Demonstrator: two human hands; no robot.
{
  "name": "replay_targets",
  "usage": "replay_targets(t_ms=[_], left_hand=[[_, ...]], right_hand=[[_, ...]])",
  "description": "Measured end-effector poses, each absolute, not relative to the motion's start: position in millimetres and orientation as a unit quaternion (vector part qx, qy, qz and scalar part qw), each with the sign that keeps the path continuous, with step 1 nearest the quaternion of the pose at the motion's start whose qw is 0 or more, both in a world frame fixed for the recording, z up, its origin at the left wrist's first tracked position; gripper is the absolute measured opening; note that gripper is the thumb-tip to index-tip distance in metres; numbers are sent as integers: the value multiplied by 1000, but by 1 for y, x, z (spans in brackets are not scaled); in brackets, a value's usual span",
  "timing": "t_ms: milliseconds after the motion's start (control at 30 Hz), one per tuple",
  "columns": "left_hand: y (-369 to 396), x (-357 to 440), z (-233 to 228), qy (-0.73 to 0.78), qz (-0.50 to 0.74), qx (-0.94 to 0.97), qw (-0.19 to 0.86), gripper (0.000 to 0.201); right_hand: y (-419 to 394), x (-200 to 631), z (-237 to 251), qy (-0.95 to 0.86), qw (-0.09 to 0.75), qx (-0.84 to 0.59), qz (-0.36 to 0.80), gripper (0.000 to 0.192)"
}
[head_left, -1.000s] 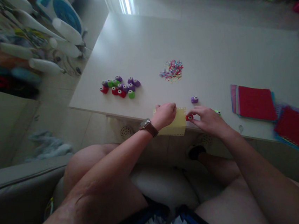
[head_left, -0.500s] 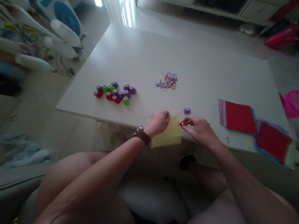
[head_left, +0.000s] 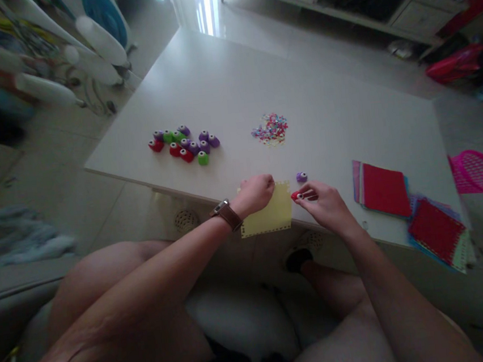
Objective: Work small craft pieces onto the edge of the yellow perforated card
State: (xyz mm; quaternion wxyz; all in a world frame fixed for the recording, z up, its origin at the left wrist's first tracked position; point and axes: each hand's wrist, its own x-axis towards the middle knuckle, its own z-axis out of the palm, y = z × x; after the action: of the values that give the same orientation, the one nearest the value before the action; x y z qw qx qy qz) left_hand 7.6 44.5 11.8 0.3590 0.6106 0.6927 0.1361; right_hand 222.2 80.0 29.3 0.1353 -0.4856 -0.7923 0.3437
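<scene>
A sheet of yellow paper (head_left: pixel 274 215) with small cut-outs along its edges lies at the table's near edge and juts out past it. My left hand (head_left: pixel 258 192), with fingers curled closed, grips the sheet at its upper part; the fingertips are hidden. Between the thumb and fingers of my right hand (head_left: pixel 322 199) is a small red craft punch (head_left: pixel 296 196), just beside the paper's right edge. A purple craft punch (head_left: pixel 301 177) sits on the table just beyond that hand.
Several red, green and purple craft punches (head_left: pixel 194 147) cluster on the white table (head_left: pixel 310 94) at left. Colourful paper confetti (head_left: pixel 271 130) lies in a pile at the middle. To the right are stacked coloured sheets (head_left: pixel 385 189) and punched sheets (head_left: pixel 436 227), overhanging the edge. A pink basket (head_left: pixel 477 172) stands beyond.
The red punch in my right hand has shifted slightly right, off the paper's edge. My left hand stays in place on the sheet. The view has tilted a little.
</scene>
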Motion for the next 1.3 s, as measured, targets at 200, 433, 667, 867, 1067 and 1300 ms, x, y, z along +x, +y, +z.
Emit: replay_targets(t_ms=[200,433,667,867,1067,1300], left_hand=[[44,6,10,693,139,608,361,30],[44,7,12,691,138,610,363,31],[45,7,13,693,134,607,367,30],[45,8,13,690,132,608,370,31],[45,7,13,686,130,608,376,30],[45,7,17,691,134,606,371,30]], right_hand=[[80,222,32,-792,137,-485,343,9],[79,222,29,-802,135,-481,328,8],[78,222,31,-812,128,-470,320,8],[76,222,27,-834,112,-444,307,6],[76,224,24,-856,97,-421,284,6],[78,224,27,-863,102,-406,283,7]])
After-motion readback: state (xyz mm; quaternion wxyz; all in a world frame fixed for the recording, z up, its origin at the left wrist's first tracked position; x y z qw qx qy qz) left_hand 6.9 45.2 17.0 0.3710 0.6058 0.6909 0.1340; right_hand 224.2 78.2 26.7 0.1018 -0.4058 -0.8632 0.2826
